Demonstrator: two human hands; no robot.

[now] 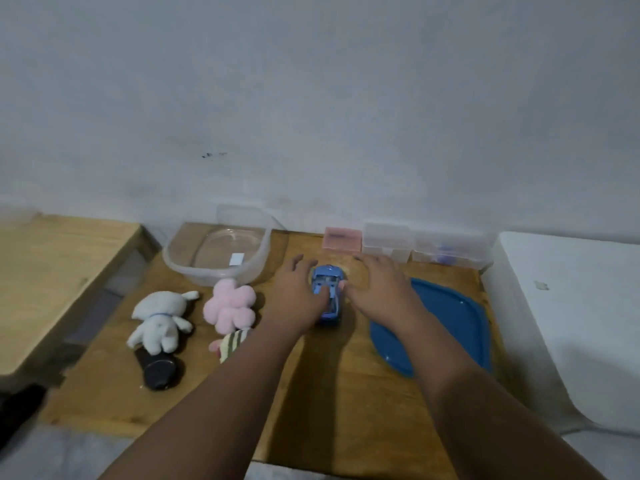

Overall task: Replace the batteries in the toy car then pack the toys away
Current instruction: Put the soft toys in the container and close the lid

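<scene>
A small blue toy car point(328, 276) stands on the wooden table point(339, 375), nose toward the wall. My left hand point(297, 295) lies at its left side with fingers stretched forward and the thumb resting on the car's roof. At the car's right side is my right hand point(378, 286), fingers spread and straight, its thumb touching the car. Neither hand is curled round the car. Left of my arms lie a white plush toy point(159, 320) and a pink plush toy point(230, 306) with a striped part point(234, 342).
A clear plastic tub point(173, 261) stands open at the back left, and its blue lid point(446, 320) lies to the right. A pink box point(343, 239) and clear boxes point(386, 237) line the wall. A black cylinder point(160, 370) lies below the white plush.
</scene>
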